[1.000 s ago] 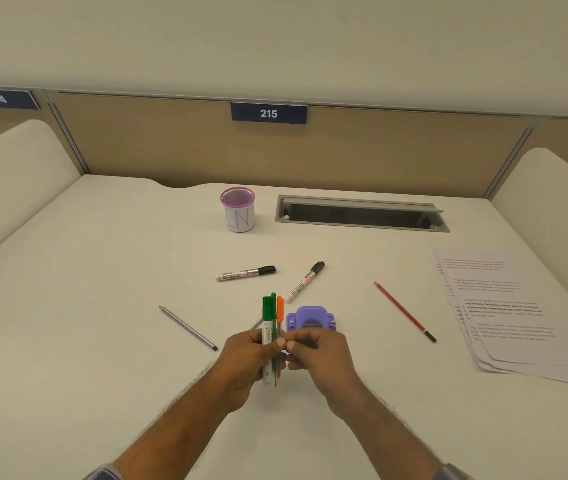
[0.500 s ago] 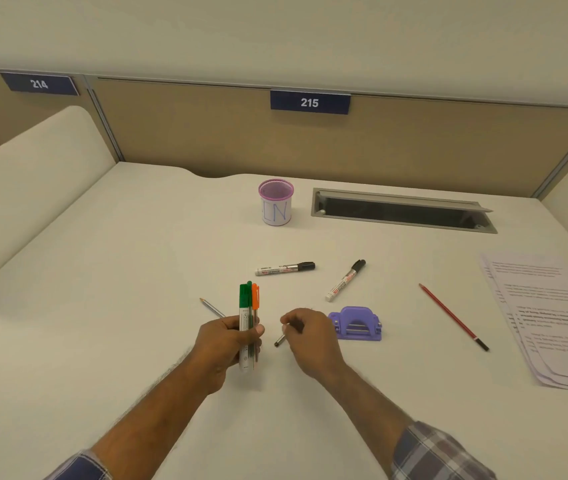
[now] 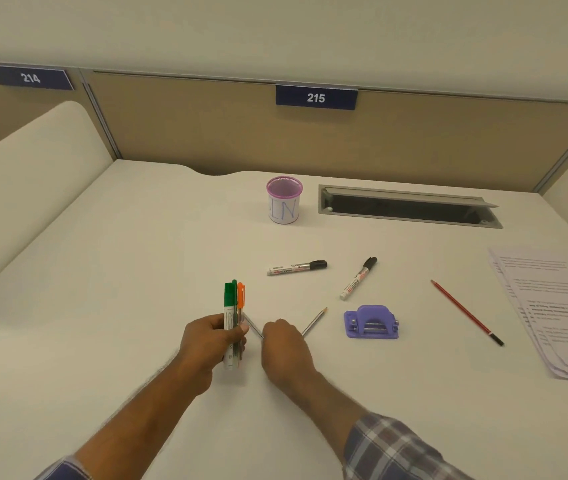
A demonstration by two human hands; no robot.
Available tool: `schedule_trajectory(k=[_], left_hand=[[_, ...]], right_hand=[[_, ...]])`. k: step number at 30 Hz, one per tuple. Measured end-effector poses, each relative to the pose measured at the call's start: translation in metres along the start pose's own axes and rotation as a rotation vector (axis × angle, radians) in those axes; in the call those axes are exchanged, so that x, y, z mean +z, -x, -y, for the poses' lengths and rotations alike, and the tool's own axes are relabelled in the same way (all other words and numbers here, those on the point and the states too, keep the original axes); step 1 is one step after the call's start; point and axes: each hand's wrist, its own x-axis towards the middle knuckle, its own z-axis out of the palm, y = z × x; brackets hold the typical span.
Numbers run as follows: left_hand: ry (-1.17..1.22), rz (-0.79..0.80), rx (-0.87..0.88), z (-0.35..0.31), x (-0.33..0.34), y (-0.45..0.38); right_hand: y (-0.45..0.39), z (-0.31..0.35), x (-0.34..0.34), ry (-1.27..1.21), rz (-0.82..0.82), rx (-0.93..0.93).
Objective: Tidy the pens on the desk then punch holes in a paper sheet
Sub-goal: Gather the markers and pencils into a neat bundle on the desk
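Green and orange pens [image 3: 233,308] bunched upright in left hand [image 3: 206,344]; right hand [image 3: 284,344] pinching grey pencils [image 3: 313,322] mid-bench. Two markers [image 3: 296,267], red pencil [image 3: 466,311] uncollected; pen cup [image 3: 284,199] empty at far edge; punch [image 3: 371,322], paper [image 3: 552,306] untouched.

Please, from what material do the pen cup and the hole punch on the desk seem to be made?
The pen cup looks like fine metal mesh, painted purple: its rim and inner wall show a woven grid, and a white paper label wraps its outside. It could also be plastic mesh. The hole punch looks like matte purple plastic, one even moulded colour, with small shiny metal pins and rods.
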Motion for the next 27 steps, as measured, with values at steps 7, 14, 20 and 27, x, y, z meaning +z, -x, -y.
schedule_trajectory(k=[7,14,20,27], left_hand=[[0.071,0.037,-0.06,-0.005,0.005,-0.002],[0.084,0.087,-0.048,-0.016,0.036,0.01],[0.064,0.118,-0.029,-0.017,0.048,0.023],[0.022,0.103,-0.022,-0.018,0.039,0.022]], right_hand=[[0.017,-0.007,-0.025,-0.841,-0.064,0.349],[0.027,-0.017,-0.044,-0.993,0.021,0.271],[0.032,-0.034,-0.057,-1.052,0.08,0.195],[0.031,-0.031,-0.053,-1.092,0.114,0.194]])
